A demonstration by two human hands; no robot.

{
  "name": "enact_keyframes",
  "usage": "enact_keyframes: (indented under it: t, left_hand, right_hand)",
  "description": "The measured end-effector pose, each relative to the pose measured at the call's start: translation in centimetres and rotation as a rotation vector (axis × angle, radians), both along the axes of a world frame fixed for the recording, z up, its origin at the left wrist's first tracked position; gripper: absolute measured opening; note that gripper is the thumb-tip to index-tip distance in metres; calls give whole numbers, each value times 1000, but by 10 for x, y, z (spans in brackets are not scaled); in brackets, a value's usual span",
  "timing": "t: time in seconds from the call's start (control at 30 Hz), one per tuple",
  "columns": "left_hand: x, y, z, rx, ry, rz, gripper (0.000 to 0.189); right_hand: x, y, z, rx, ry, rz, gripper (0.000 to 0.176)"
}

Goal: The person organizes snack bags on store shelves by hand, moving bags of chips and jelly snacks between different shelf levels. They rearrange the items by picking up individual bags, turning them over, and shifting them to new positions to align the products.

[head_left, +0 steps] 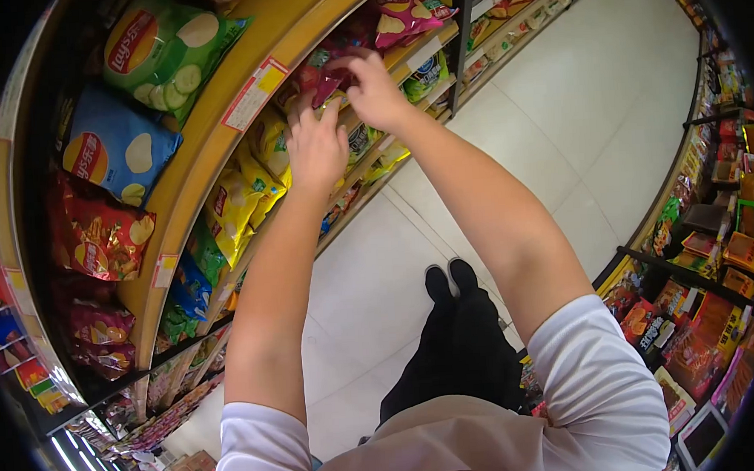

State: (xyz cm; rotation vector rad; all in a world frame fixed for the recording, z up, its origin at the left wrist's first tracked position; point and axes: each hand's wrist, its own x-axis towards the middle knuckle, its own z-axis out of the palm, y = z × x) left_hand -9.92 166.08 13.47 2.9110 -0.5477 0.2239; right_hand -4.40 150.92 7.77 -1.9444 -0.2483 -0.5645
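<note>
Both my hands reach into a middle shelf of chip bags. My right hand (373, 89) has its fingers curled around the edge of a dark red bag (326, 86). Just left of it and lower, my left hand (315, 145) has its fingers spread at the shelf front, close to the same bag and to yellow bags (238, 196). Whether its fingertips touch a bag is hard to tell. Further back on that shelf lies a magenta chip bag (403, 17).
An upper shelf (182, 182) with price labels holds a green bag (163, 55), a blue bag (117, 151) and a red bag (99, 229). Pale floor tiles (550, 124) lie below. Another packed shelf (697, 329) stands at the right.
</note>
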Motion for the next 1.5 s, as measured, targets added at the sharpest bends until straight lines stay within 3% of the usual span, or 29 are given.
enact_keyframes:
  t: [0.03,0.13,0.2,0.4,0.43,0.5,0.53,0.6,0.73,0.8,0.9,1.03,1.13,1.2,1.23,1.33,1.4,1.5]
  left_hand:
    - [7,-1,-1,4,-2,3,53]
    - [20,-3,-6,-4,-2,-73,54]
    - [26,-7,-9,237,-135,-155,56]
    - [30,-15,-36,388,-112,18,66]
    - [24,-16,-36,397,-98,33,66]
    - [25,-22,-29,180,-78,96,72]
    - [25,-25,-25,181,-82,106,72]
    - [22,-26,-16,-97,34,192,76]
    - [13,-26,-13,-68,-48,116,74]
    - [7,-27,-14,124,-152,-18,71]
    - [0,-34,-18,104,27,6,66]
    - [1,-34,-15,130,36,-9,62]
    - [-1,-39,-7,82,15,22,57]
    - [-3,-47,1,67,-9,24,54]
    - [-2,-52,4,54,-20,31,54]
    - [7,-78,9,-8,-104,-117,53]
    - [18,-101,12,-78,-104,-159,55]
    - [37,-126,10,11,-38,-117,60]
  right_hand:
    - [-3,-3,0,162,94,-60,50]
    - [-6,-18,-8,335,293,12,51]
    - [2,-21,-15,334,238,59,52]
    - [15,-2,-17,635,363,149,68]
    - [13,-1,-17,496,351,111,73]
    - [15,-9,-11,288,385,108,83]
    - [18,-15,-8,287,381,119,83]
    - [20,-24,-3,88,393,142,82]
    - [11,-28,-16,56,312,159,81]
    - [3,-32,-17,222,333,249,80]
    - [2,-38,-22,307,339,281,78]
    - [-5,-61,-15,413,372,411,75]
    - [-12,-79,-31,467,334,451,61]
    - [-10,-98,-29,982,458,283,43]
    - [-8,-109,-14,1045,461,242,35]
    - [5,-124,23,1052,568,199,62]
    - [20,-129,15,998,567,233,66]
    - [32,-139,6,867,540,223,71]
